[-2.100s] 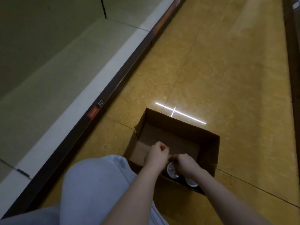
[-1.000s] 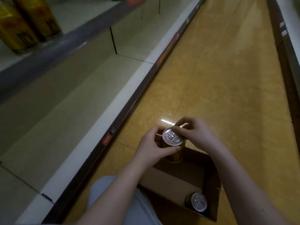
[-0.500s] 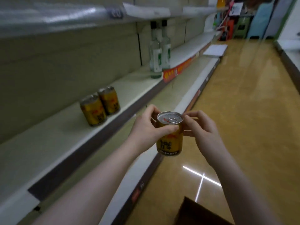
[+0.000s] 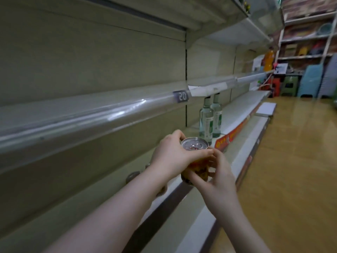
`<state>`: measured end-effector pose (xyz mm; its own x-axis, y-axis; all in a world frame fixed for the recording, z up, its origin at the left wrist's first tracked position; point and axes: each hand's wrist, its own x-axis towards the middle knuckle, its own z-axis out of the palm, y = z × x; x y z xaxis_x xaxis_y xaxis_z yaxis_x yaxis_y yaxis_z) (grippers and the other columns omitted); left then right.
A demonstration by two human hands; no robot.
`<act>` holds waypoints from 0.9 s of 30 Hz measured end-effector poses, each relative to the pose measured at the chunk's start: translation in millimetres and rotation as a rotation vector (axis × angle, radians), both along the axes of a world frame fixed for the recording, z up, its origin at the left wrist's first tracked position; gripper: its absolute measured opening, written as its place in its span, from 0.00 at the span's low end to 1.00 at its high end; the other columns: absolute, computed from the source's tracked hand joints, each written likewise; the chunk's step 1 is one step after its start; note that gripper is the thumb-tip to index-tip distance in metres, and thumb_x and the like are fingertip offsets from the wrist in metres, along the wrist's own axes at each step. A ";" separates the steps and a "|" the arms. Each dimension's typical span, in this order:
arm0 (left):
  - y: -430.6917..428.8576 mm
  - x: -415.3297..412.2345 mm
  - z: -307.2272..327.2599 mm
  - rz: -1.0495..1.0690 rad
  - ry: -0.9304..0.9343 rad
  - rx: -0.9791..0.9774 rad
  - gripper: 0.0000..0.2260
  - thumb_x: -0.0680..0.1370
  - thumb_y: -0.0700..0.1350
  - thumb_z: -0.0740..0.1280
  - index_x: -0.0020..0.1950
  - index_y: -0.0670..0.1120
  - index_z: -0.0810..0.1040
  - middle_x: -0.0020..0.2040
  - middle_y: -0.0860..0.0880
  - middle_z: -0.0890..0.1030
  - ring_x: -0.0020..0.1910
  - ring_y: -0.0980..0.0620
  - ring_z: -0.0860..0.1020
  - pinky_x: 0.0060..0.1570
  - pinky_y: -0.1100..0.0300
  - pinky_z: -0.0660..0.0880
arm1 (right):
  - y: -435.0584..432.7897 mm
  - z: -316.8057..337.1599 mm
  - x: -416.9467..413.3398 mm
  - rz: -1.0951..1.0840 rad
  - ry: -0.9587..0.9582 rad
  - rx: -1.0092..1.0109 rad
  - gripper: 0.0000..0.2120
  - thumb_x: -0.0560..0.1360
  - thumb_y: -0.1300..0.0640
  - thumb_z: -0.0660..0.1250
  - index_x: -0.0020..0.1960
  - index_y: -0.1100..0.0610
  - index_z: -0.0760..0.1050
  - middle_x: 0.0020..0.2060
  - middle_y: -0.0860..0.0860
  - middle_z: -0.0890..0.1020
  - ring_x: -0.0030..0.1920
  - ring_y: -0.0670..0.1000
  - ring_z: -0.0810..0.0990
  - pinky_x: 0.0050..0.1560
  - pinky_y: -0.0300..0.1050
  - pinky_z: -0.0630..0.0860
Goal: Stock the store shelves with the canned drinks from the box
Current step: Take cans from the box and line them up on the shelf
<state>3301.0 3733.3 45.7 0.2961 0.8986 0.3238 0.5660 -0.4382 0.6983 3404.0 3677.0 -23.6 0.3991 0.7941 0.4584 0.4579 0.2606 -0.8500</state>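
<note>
A yellow drink can [image 4: 194, 146] with a silver pull-tab top is held upright in both hands, just above the front edge of the lower shelf [image 4: 116, 187]. My left hand [image 4: 169, 156] wraps around its upper part from the left. My right hand [image 4: 217, 178] pinches its lower part from the right. Behind my left forearm, the tops of cans standing on that shelf [image 4: 132, 177] partly show. The box is out of view.
Two clear glass bottles [image 4: 210, 121] stand on the same shelf further along. A shelf above carries a tag reading 20 [image 4: 182, 96]. The yellow aisle floor [image 4: 291, 161] runs on the right, with plastic stools [image 4: 291, 85] at its far end.
The can came up out of the box with both hands and moved left to the shelf edge. My view swung up from the floor to the shelves.
</note>
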 end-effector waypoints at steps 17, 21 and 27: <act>71.2 -64.2 -69.7 0.121 0.406 -0.139 0.20 0.80 0.59 0.52 0.69 0.56 0.66 0.70 0.52 0.69 0.66 0.49 0.70 0.65 0.47 0.67 | 107.5 -38.7 0.4 0.110 0.059 -0.131 0.30 0.67 0.60 0.76 0.66 0.56 0.70 0.52 0.48 0.78 0.55 0.48 0.77 0.52 0.39 0.74; 70.2 -62.5 -80.2 0.089 0.493 -0.162 0.19 0.80 0.59 0.50 0.70 0.60 0.61 0.72 0.52 0.66 0.68 0.47 0.68 0.66 0.47 0.64 | 115.3 -46.2 -0.4 0.158 0.013 -0.167 0.27 0.67 0.60 0.75 0.64 0.55 0.71 0.49 0.46 0.80 0.49 0.41 0.78 0.41 0.27 0.73; 70.3 -63.4 -82.7 0.059 0.574 -0.146 0.22 0.80 0.61 0.45 0.74 0.64 0.50 0.78 0.56 0.50 0.74 0.45 0.60 0.69 0.46 0.59 | 128.9 -52.7 -1.5 0.189 -0.049 -0.226 0.24 0.68 0.59 0.74 0.62 0.55 0.73 0.48 0.46 0.81 0.48 0.43 0.79 0.41 0.27 0.71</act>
